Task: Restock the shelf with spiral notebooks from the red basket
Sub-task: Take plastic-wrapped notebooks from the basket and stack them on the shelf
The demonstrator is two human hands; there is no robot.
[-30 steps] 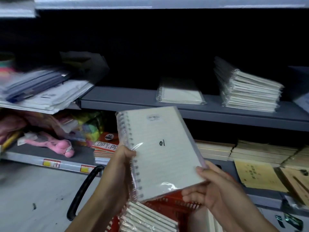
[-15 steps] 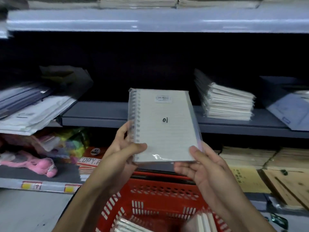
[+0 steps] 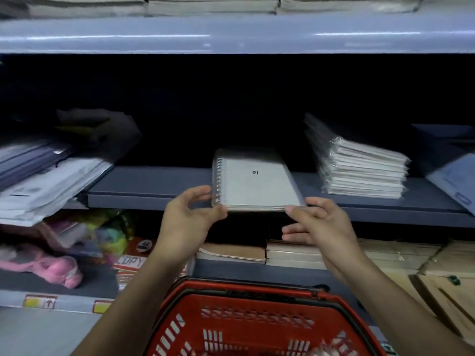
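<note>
Where the frame cuts off at the bottom, the red basket point(image 3: 259, 327) shows only its far rim and slotted back wall; what lies inside is too blurred to name. Above it two bare forearms reach up toward the shelf point(image 3: 154, 191). The left hand point(image 3: 189, 217) has its thumb against the near left corner of the spiral notebook point(image 3: 254, 186), with its fingers curved loosely beside the wire binding; whether those fingers touch the coil I cannot tell. The right hand point(image 3: 317, 222) has its thumb tip at the near right corner, its other fingers spread and relaxed below the shelf edge; neither hand is wrapped round the notebook. The notebook lies flat on the grey middle shelf, spine to the left, near edge just over the shelf's front lip, small dark marks on its cover; a second one seems to lie under it, though the edge is hard to read. To the right, well apart, a stack of wrapped notebooks point(image 3: 365, 170) leans back into the dark; to the left, a slumped pile of papers and folders point(image 3: 43, 181) overhangs the shelf end. On the lower shelf sit brown-covered pads point(image 3: 293, 253), a pink soft toy point(image 3: 51, 271) and blurred bright packets point(image 3: 102, 232). The back of the middle shelf is lost in shadow; the top shelf point(image 3: 231, 34) carries stacks cut off by the frame.
</note>
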